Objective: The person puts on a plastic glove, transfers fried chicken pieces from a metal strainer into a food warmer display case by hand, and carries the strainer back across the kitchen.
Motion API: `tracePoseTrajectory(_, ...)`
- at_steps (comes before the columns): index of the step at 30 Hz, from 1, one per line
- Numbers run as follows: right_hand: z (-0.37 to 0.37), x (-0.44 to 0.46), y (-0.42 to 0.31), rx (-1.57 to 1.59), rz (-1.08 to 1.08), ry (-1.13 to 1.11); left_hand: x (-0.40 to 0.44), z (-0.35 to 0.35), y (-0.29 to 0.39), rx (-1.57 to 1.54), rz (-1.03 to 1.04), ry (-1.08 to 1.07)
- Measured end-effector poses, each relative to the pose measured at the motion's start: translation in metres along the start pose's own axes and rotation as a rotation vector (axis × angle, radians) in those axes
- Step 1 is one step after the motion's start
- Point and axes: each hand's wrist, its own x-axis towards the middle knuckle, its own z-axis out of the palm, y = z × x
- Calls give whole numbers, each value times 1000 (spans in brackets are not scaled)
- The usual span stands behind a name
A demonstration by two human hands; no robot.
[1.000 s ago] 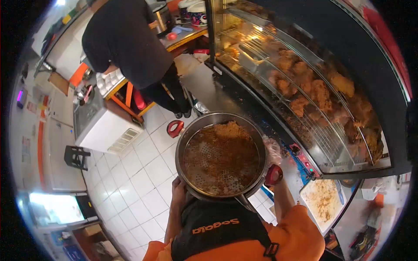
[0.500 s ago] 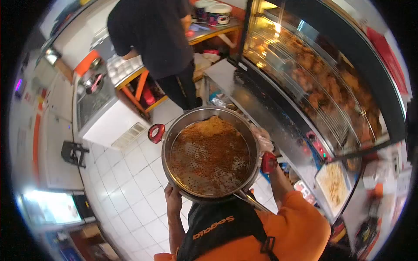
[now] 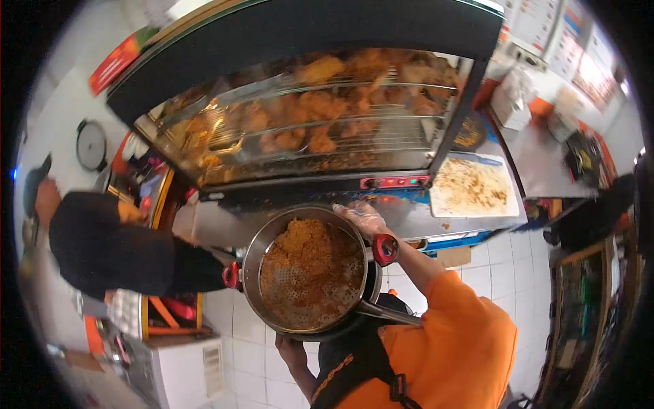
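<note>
A round metal steamer pot (image 3: 253,273) with a perforated bottom and red side handles is held up in front of my body. Brown crumbs (image 3: 306,249) lie in it, heaped toward the far side. Beneath it shows a dark pan with a long metal handle (image 3: 388,312). My right hand (image 3: 362,218), in a clear plastic glove, is at the pot's far right rim, near the red handle. My left hand (image 3: 291,349) supports the underside from the near left, its fingers partly hidden under the pan.
A glass display cabinet (image 3: 306,184) with fried pieces stands ahead on a metal counter (image 3: 409,218). A white tray (image 3: 475,185) with crumbs sits at the right. A person in dark clothes (image 3: 116,245) is close on the left. A white appliance (image 3: 184,371) stands lower left.
The view has turned right, so the cabinet now lies straight ahead and the person in dark clothes at the left. Both hands still hold the cookware, and the crumb heap has shifted left within it.
</note>
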Motion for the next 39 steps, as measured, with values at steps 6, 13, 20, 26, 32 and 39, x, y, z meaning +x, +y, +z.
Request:
tracePoseTrajectory(6,-50,51,29,-123,-191,-7,36,34,-21,129,-93,-116)
tracePoseTrajectory(13,-135,51,-6,-35,-631,751,41,53,-8,321,-109,-108)
tracePoseTrajectory(20,-184,27,-60,-59,-760,1096,52,34,-6,342,-183,-107)
tracePoseTrajectory(26,-186,64,-47,-54,-872,1278,51,31,0,299,-179,-81)
tracePoseTrajectory(32,-185,68,-71,317,-827,1277,51,53,14,375,-187,-81)
tracePoseTrajectory(39,-153,47,-98,-150,-913,1225,55,40,8,469,-230,-41)
